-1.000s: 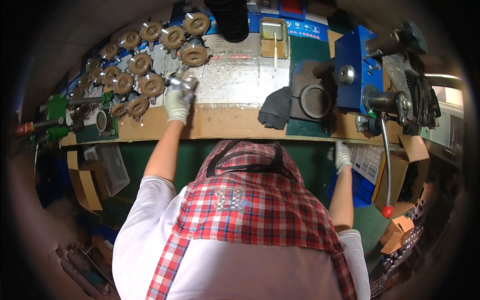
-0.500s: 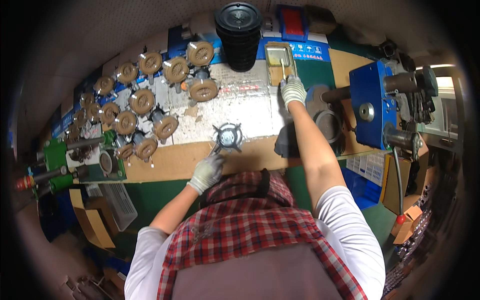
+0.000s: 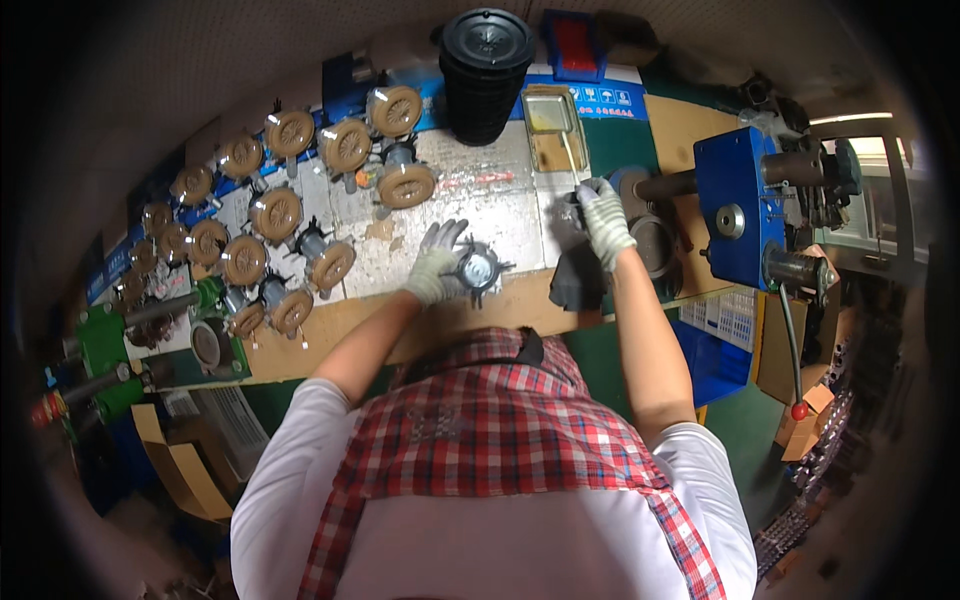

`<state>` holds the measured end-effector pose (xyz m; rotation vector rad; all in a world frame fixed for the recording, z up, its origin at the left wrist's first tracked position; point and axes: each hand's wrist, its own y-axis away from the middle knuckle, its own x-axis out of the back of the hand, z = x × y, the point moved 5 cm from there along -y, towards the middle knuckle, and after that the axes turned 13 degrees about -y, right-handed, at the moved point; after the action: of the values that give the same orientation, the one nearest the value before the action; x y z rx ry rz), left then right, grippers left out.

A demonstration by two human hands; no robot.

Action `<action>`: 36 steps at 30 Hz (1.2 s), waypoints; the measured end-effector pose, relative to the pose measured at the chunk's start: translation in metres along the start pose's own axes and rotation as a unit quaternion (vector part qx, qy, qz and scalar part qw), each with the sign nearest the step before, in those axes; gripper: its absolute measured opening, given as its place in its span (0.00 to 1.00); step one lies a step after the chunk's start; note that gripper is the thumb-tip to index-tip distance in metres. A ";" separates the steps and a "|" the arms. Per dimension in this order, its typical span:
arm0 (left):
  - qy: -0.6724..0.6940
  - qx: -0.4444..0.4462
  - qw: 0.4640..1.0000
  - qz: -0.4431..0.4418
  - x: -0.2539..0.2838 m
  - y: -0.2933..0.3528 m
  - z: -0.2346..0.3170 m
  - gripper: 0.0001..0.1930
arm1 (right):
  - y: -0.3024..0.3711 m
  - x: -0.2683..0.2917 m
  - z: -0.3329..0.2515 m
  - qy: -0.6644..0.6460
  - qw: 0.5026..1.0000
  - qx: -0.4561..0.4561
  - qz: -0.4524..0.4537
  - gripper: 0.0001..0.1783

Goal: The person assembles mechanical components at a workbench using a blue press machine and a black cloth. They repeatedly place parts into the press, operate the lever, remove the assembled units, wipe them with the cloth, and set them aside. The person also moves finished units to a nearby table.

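Observation:
My left hand [image 3: 436,266], in a pale knit glove, lies at the left side of a black spoked part [image 3: 479,268] with a shiny grey centre. Its fingers are stretched out and touch or nearly touch the part's edge. My right hand [image 3: 606,222], gloved too, is closed on a small dark piece [image 3: 575,208] whose kind I cannot make out. Just beyond it, a brush with a pale handle [image 3: 570,150] leans in a shallow metal tray [image 3: 584,130] holding yellowish stuff.
Several brown round-faced assemblies [image 3: 276,213] stand at the left of the bench. A tall stack of black round parts [image 3: 487,85] stands at the back. On the right is a blue press [image 3: 738,205] with a red-knobbed lever [image 3: 797,380]; green tooling [image 3: 110,330] sits far left.
My right hand has let go of the brush, come nearer and closed on a small dark piece. My left hand has moved up beside the spoked part, which sits slightly farther right and turned.

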<state>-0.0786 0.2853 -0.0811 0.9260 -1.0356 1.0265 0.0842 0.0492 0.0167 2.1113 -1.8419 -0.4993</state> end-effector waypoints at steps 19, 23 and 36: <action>0.579 -0.014 0.802 -0.148 0.174 0.068 0.036 0.42 | 0.155 -0.051 -0.086 0.177 0.956 0.163 -0.169 0.16; 0.442 0.084 0.887 -0.107 0.162 0.071 0.029 0.41 | 0.179 -0.071 -0.099 0.292 0.889 0.280 -0.216 0.15; 0.470 0.197 0.857 -0.075 0.160 0.083 0.028 0.32 | 0.169 -0.102 -0.094 0.590 0.656 0.402 -0.245 0.20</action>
<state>-0.1359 0.3150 0.0898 0.6600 0.0764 1.3673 -0.0366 0.1268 0.1819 2.3145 -0.6461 1.5641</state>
